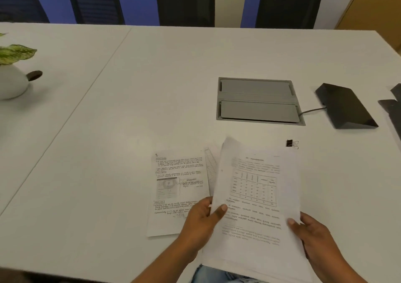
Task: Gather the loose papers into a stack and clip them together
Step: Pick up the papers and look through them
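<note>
White tabletop (108, 131) fills most of the view, with a seam running diagonally across its left part and dark chair backs (95, 0) lined up beyond the far edge against a blue wall. At the left edge stands a round white pot (12, 82) holding a plant with green-and-cream leaves (16, 54). Set into the table right of centre is a grey cable hatch (259, 101) with two closed flaps, and a cable runs from it to a black wedge-shaped device (345, 107) lying just to its right.

Near the front edge both hands hold a sheaf of printed papers (256, 200), raised at a tilt above the table; the top sheet shows a table grid and lines of text. The left hand (201, 222) grips the sheaf's left edge, thumb on top of the page and fingers curled underneath. The right hand (314, 237) pinches the right edge the same way, thumb on the face of the paper and the other fingers hidden behind it.

Just left of the held sheaf, a handwritten sheet (178, 191) lies flat on the table, partly covered by the left hand, with the edge of another sheet (210, 165) peeking out from under its right side. A black binder clip (291, 144) rests on the table beyond the top right corner of the held papers, apart from them
</note>
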`<state>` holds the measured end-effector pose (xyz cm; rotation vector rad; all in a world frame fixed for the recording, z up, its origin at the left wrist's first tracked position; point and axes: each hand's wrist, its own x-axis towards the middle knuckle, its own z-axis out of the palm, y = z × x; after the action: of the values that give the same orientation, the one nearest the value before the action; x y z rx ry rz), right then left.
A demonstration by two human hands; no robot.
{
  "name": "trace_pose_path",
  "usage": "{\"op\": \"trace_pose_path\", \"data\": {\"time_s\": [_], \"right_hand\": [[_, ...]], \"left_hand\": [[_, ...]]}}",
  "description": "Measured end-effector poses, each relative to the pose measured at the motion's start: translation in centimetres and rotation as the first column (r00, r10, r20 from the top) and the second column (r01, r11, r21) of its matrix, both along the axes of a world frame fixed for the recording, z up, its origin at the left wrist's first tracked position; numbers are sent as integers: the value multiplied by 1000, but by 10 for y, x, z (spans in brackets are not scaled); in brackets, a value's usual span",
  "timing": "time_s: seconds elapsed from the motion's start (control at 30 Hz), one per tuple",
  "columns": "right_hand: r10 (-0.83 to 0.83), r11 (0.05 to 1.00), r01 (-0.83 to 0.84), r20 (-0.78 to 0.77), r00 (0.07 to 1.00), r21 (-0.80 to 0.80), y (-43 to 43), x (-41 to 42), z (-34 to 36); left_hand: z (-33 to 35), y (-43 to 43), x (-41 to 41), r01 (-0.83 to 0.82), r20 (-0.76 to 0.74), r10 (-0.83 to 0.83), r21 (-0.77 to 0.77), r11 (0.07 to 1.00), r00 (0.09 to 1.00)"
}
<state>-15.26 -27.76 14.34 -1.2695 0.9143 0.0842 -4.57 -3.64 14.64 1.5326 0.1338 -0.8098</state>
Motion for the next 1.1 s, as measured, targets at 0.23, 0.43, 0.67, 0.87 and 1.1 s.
{"op": "trace_pose_path", "data": {"time_s": [0.23, 0.43, 0.67, 0.87, 1.1], "right_hand": [[-185, 981, 182, -35, 982, -60, 5, -2, 23], [-180, 983, 176, -71, 981, -61, 4, -4, 37], [-232, 967, 220, -83, 969, -131, 0, -8, 31], [-257, 962, 251, -47, 965, -106, -7, -9, 14], [-235, 969, 230, -47, 971, -91, -10, -5, 2]], "left_hand": [[-87, 58, 20, -298, 226, 197, 637, 711, 954], [-110, 107, 32, -96, 96, 17, 951, 294, 995], [-118, 114, 41, -254, 142, 232, 775, 579, 962], [-111, 113, 31, -259, 244, 117, 702, 663, 963], [-85, 108, 6, -404, 354, 269, 397, 824, 896]]}}
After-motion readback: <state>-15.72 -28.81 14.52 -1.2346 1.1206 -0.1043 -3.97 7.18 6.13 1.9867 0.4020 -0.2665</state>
